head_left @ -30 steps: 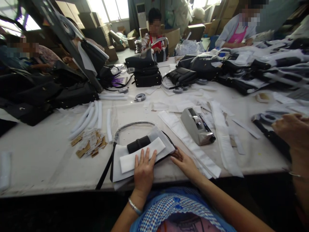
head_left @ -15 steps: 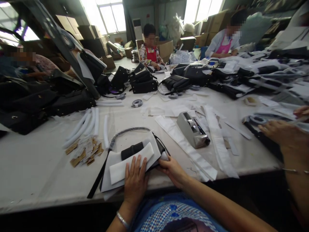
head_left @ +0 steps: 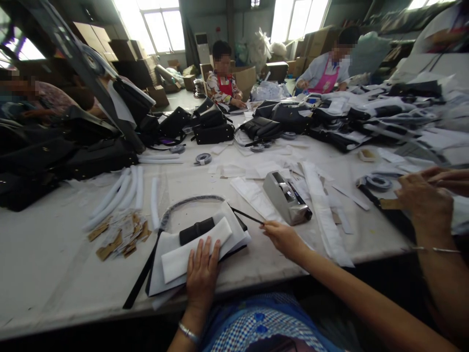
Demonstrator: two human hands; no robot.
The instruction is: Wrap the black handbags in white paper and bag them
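Observation:
In front of me on the table lies a black handbag [head_left: 240, 247], mostly covered by white sheeting. Its wrapped handle [head_left: 190, 199] arches away at the back. My left hand [head_left: 202, 269] rests flat with fingers spread on a white foam strip [head_left: 183, 258] on top of the bag. A black rolled piece [head_left: 197, 230] shows just behind that strip. To the right, my right hand [head_left: 284, 238] pinches the end of a thin black strap [head_left: 247, 215], which is pulled taut from the bag. Another black strap [head_left: 141, 278] trails off the bag's left side.
A grey tape dispenser [head_left: 286, 198] and white paper strips [head_left: 324, 215] lie to the right. White foam tubes [head_left: 126, 193] and brown tags [head_left: 119, 234] lie left. A co-worker's hands [head_left: 427, 195] work at the right edge. Black bags [head_left: 212, 127] stand farther back.
My right hand has moved from the bag's right edge out to the right, drawing the thin strap straight. My left hand stays on the foam strip. The view has shifted slightly.

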